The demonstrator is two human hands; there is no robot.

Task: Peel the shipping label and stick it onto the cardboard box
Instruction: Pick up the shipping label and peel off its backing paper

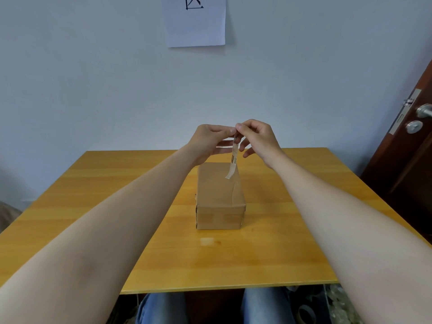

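A brown cardboard box (218, 195) stands in the middle of the wooden table (93, 206). Above its far end, both hands meet in the air. My left hand (208, 142) and my right hand (258, 139) pinch the top edge of the shipping label (233, 157) between thumbs and forefingers. The label is a narrow pale strip seen nearly edge-on, with dark print on it. It hangs down from my fingertips, and its lower end curls over the box top without clearly touching it.
A white paper sheet (195, 22) with a black mark hangs on the wall behind the table. A dark wooden door (411, 148) with a metal handle stands at the right. A small pale patch (207, 241) lies on the table in front of the box.
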